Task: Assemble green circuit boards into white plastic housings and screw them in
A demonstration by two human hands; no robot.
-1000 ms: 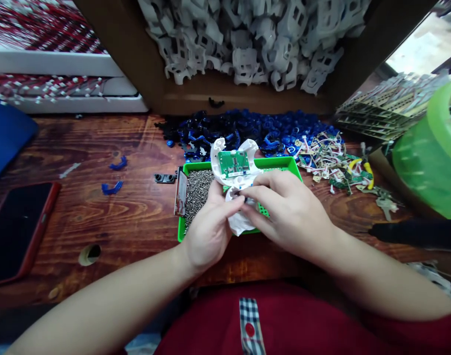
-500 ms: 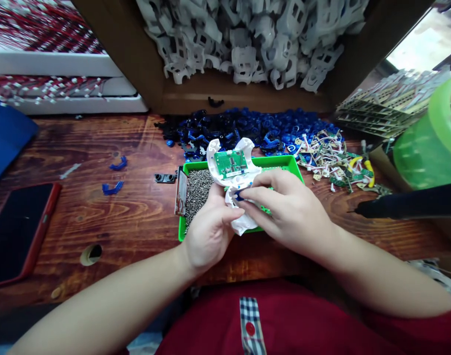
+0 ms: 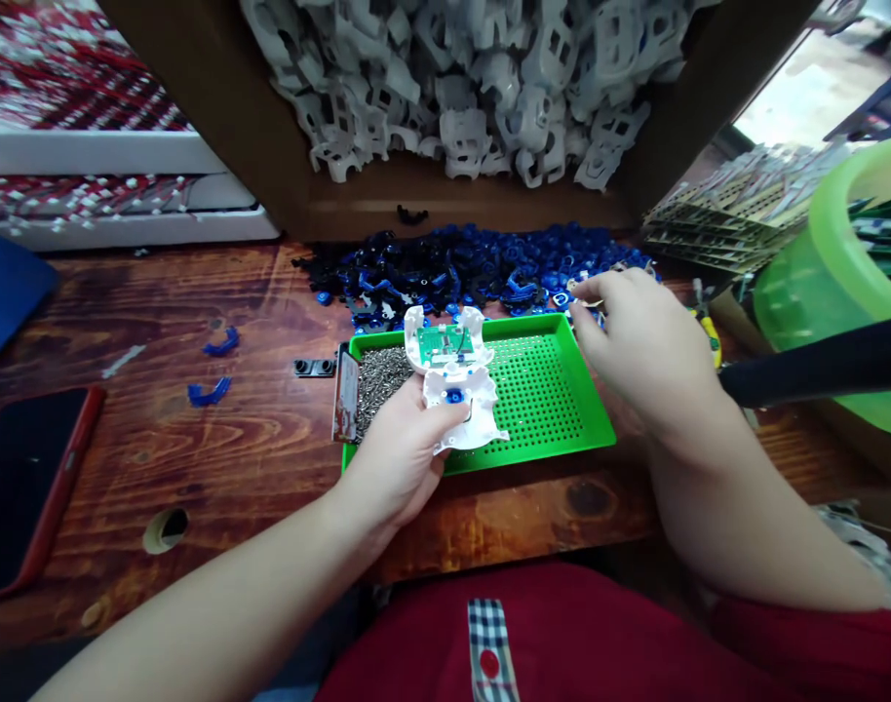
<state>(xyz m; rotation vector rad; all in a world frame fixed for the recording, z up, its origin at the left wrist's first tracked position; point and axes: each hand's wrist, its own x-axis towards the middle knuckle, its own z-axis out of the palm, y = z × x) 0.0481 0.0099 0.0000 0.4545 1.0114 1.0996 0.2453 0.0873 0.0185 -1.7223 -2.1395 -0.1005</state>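
The left hand [image 3: 394,444] is clamped on the white shell [image 3: 482,421], above the green tray [image 3: 598,429]. Hold the shell level to avoid disturbing its blue piece [image 3: 455,396]. The right hand [image 3: 639,336] is near the blue parts [image 3: 489,258]; its grip cannot be told.

On the left hand [image 3: 391,448] most of the fingers are tucked out of sight beneath the white shell [image 3: 482,426]. The right hand [image 3: 639,346] blocks my view of what lies behind it, and I can't tell whether its fingertips pinch anything. It hides part of the yellow-handled pliers [image 3: 711,336], while the black tool [image 3: 818,363] loses its tip at the wrist and its back end past the right edge. The green tub [image 3: 800,283] is cut off there too, the phone [image 3: 40,478] at the left. The red wires [image 3: 87,58] blur together, and the markings on the circuit board [image 3: 445,343] are too small to read.
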